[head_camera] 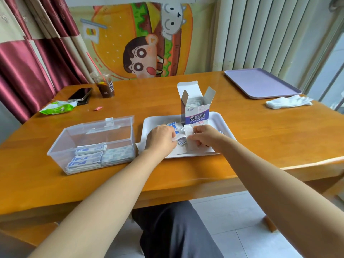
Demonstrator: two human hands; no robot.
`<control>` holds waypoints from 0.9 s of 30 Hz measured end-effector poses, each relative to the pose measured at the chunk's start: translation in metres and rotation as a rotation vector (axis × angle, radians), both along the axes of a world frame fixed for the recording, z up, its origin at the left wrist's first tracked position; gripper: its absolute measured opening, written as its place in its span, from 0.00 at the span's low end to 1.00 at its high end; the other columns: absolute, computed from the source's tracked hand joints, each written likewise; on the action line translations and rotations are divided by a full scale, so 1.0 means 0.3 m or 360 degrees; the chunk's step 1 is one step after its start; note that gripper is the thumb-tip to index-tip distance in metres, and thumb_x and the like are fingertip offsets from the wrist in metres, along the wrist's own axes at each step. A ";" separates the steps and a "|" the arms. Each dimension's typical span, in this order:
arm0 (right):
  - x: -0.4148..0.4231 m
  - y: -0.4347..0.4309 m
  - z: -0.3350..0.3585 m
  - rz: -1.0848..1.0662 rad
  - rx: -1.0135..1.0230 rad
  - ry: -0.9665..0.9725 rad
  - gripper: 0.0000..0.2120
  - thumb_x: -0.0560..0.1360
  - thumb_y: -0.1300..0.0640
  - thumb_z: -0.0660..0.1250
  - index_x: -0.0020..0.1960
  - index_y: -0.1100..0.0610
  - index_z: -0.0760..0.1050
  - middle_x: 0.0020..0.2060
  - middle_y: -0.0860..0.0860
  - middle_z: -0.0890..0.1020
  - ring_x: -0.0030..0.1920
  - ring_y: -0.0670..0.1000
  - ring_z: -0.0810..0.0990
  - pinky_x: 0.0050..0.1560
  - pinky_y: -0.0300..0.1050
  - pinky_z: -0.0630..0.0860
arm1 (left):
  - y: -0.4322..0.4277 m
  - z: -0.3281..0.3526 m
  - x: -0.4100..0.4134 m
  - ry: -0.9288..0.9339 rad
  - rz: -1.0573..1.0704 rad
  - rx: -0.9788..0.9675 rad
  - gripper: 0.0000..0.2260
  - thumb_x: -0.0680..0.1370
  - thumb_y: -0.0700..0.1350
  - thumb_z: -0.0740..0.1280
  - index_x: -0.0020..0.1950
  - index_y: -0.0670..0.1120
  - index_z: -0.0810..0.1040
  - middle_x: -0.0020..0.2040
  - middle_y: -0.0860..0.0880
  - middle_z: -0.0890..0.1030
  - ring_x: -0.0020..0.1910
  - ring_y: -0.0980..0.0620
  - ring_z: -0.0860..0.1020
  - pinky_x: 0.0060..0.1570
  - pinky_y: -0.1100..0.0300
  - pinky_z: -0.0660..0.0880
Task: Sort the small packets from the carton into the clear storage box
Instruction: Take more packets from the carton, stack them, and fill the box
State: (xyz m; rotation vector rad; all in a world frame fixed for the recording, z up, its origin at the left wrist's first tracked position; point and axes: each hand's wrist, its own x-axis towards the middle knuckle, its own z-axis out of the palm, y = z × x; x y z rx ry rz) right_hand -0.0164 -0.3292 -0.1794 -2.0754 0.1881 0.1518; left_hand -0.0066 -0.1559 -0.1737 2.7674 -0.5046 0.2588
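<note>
Both hands work over one white tray (219, 118) on the wooden surface (260, 127). The left hand (161, 139) lies palm down on the loose packets (181, 140); its fingertips are hidden beneath the hand, so whether its grip is closed on a packet cannot be told. The right hand (204, 135) has its grip pinched on a piece of white paper (189, 134) at the tray centre. Most packets on the tray are covered by the two hands; only a few blue-and-white corners show, and their number cannot be counted.

One carton (195, 113) stands upright at the tray's far side, all top flaps open, with packets visible inside but indistinct. One clear storage box (93, 144) sits left of the tray, just beside it, lid raised at the back. It holds stacked packets in two groups: blue-printed ones on the left, pale ones on the right. Individual counts are blurred by the plastic wall.

Elsewhere on the surface: one purple tray (260, 83) at far right, one pair of white gloves (288, 102), one iced drink cup (105, 85), one phone (81, 94), one green wipes pack (57, 108).
</note>
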 end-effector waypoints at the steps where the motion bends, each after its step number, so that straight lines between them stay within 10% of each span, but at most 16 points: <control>1: 0.003 -0.002 0.002 -0.0005 0.0011 0.0008 0.12 0.73 0.64 0.66 0.34 0.57 0.68 0.30 0.53 0.72 0.30 0.48 0.69 0.23 0.33 0.65 | 0.008 0.007 0.004 0.0039 -0.0009 -0.0050 0.06 0.73 0.44 0.69 0.49 0.50 0.82 0.48 0.49 0.81 0.50 0.47 0.77 0.48 0.56 0.75; 5: 0.005 -0.010 -0.003 -0.0024 0.0090 0.0021 0.03 0.74 0.63 0.66 0.42 0.59 0.73 0.32 0.54 0.73 0.30 0.48 0.69 0.27 0.36 0.63 | 0.049 0.021 0.027 0.0184 0.0162 -0.0430 0.10 0.73 0.39 0.65 0.34 0.51 0.76 0.33 0.49 0.77 0.34 0.46 0.76 0.36 0.57 0.74; 14: 0.019 -0.037 0.035 -0.0027 0.0470 0.0072 0.05 0.73 0.63 0.68 0.39 0.62 0.74 0.30 0.54 0.68 0.29 0.48 0.65 0.29 0.39 0.60 | 0.045 0.028 0.045 0.0672 0.0266 -0.1305 0.03 0.77 0.43 0.68 0.44 0.45 0.78 0.37 0.46 0.83 0.31 0.46 0.83 0.46 0.47 0.81; 27: 0.034 0.026 0.095 0.0022 0.0422 -0.0191 0.10 0.72 0.63 0.69 0.35 0.59 0.71 0.29 0.52 0.75 0.28 0.47 0.67 0.29 0.36 0.64 | 0.044 0.035 0.036 0.0731 0.0216 -0.1300 0.07 0.75 0.43 0.69 0.42 0.40 0.79 0.39 0.44 0.82 0.29 0.49 0.81 0.47 0.41 0.80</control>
